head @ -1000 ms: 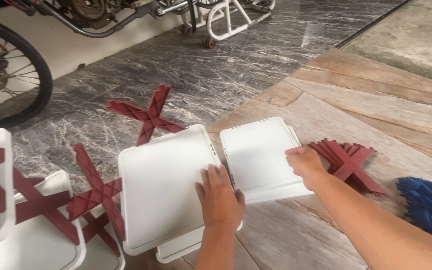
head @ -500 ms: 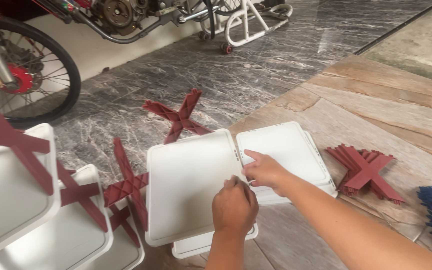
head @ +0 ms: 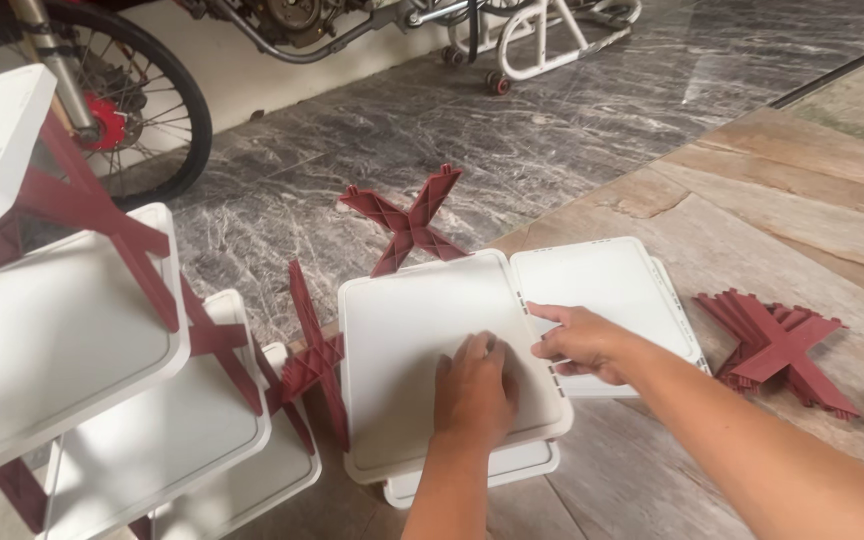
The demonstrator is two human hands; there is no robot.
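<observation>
My left hand [head: 475, 388] lies flat, palm down, on a large white square plastic panel [head: 412, 330] on the floor, with another white panel [head: 512, 468] showing under it. My right hand [head: 580, 338] rests with fingers spread at the left edge of a second stack of white panels [head: 612, 285], right at the gap between the two stacks. Neither hand grips anything. A dark red X-shaped plastic brace [head: 407, 222] stands just behind the large panel, and another one [head: 314, 355] leans at its left edge.
An assembled white shelf rack [head: 72, 330] with red cross braces stands at the left. A pile of red X braces [head: 782, 345] lies on the right. A motorcycle wheel [head: 122, 110] and a white stand [head: 542, 35] are at the back.
My right hand slid from the right stack's far edge to its left edge. My left hand moved up onto the large panel and flattened. The view shifted, showing more of the rack.
</observation>
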